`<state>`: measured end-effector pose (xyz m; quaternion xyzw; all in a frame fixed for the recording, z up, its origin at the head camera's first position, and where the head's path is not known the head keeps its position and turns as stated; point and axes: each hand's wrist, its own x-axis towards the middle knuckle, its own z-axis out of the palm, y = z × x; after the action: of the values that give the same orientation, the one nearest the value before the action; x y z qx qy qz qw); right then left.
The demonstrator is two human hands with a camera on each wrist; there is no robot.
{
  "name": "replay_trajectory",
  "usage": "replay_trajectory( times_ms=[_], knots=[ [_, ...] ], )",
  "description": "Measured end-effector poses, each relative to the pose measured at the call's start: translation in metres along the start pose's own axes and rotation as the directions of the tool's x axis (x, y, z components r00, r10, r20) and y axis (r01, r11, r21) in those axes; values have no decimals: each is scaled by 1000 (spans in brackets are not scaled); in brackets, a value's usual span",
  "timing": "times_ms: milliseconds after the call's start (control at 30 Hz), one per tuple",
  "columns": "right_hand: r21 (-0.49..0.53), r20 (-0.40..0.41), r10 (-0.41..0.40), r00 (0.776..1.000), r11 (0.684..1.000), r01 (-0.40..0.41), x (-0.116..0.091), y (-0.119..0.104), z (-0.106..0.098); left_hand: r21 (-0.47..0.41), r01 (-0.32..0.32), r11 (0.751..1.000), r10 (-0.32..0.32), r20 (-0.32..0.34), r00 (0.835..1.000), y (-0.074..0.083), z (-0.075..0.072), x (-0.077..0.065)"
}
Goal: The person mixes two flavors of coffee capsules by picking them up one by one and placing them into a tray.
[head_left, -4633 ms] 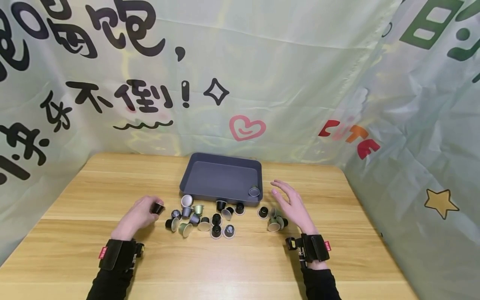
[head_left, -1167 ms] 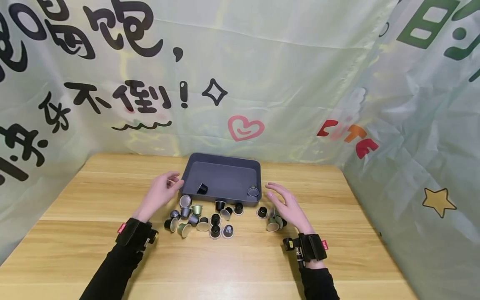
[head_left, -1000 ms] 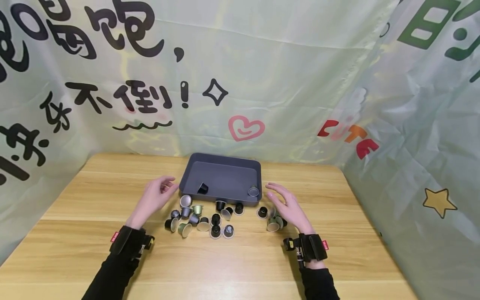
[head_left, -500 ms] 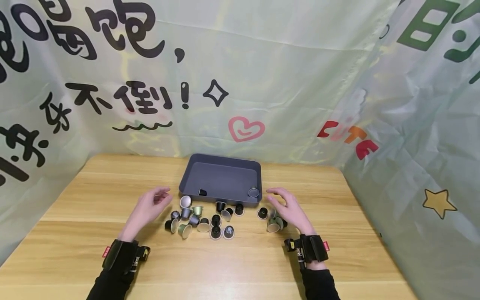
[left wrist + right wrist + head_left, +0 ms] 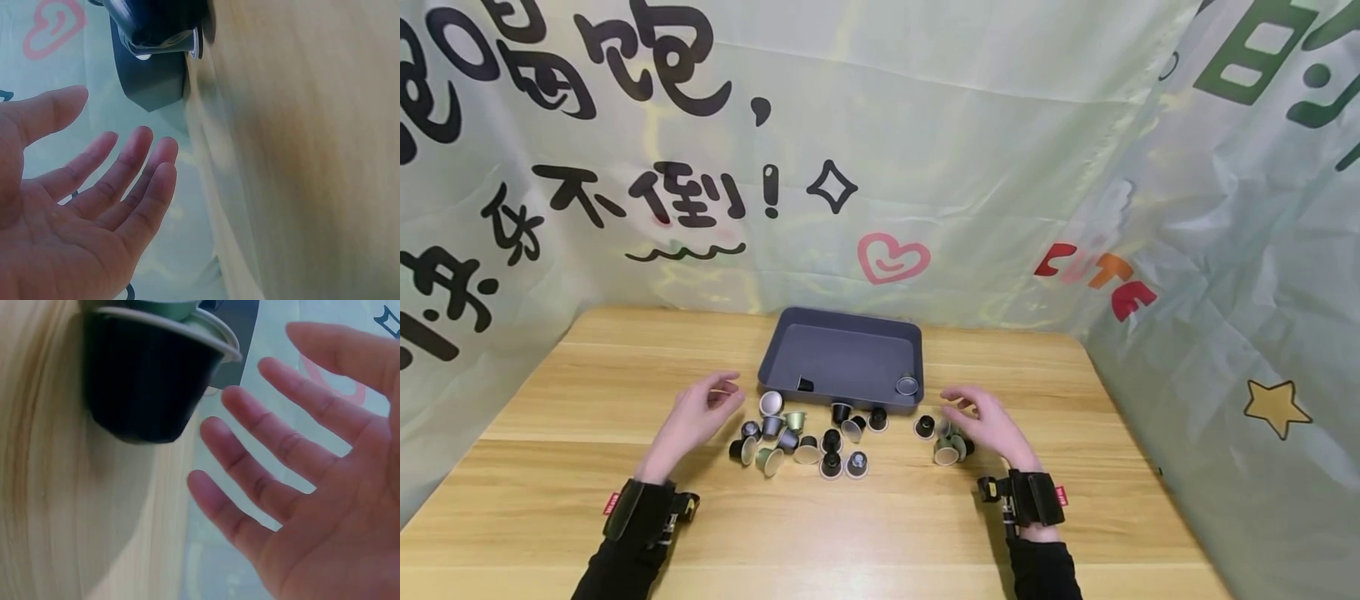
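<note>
My left hand [image 5: 695,421] hovers left of a loose cluster of coffee capsules, fingers relaxed and palm bare in the left wrist view. A silver-lidded capsule [image 5: 771,403] is nearest to it. On the other side, my right hand [image 5: 992,429] is held over a small group of green and black capsules [image 5: 947,451], partly covering them. In the right wrist view its fingers are spread beside a black capsule [image 5: 150,375], holding nothing. The dark grey tray [image 5: 842,346] has a black capsule [image 5: 805,384] at its front left and a silver-rimmed one [image 5: 907,384] at its front right.
Several more capsules stand or lie along the tray's front, among them a black one [image 5: 831,465] and a dark one with a silvery top [image 5: 857,464]. A printed cloth [image 5: 970,167] hangs behind the wooden table [image 5: 850,542] and along its sides.
My left hand, earlier pinching a black capsule, has let it go into the tray and drawn back left; the capsule has tipped there. My right hand has just shifted slightly right and nearer.
</note>
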<state>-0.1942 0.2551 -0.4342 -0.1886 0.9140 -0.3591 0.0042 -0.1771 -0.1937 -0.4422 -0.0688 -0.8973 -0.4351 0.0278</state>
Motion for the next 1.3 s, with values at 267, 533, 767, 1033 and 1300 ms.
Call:
replay_trajectory(
  times_ms=[267, 533, 767, 1033, 1300],
  knots=[
    [-11, 58, 122, 991, 993, -121, 0, 0, 0, -14, 3, 1000, -3, 11, 1000, 0, 1, -2],
    [-135, 37, 199, 979, 972, -193, -1, -2, 4, -15, 14, 1000, -14, 16, 1000, 0, 1, -3],
    [-137, 42, 217, 975, 968, -209, 1, -3, 9, -20, 10, 1000, -9, 11, 1000, 1, 1, -2],
    [-120, 67, 242, 968, 965, -233, 2, -7, 11, -23, 13, 1000, -12, 14, 1000, 1, 3, -1],
    [-121, 79, 263, 962, 960, -252, 2, -10, 12, -17, 9, 1000, -8, 14, 1000, 0, 3, -1]
  ],
)
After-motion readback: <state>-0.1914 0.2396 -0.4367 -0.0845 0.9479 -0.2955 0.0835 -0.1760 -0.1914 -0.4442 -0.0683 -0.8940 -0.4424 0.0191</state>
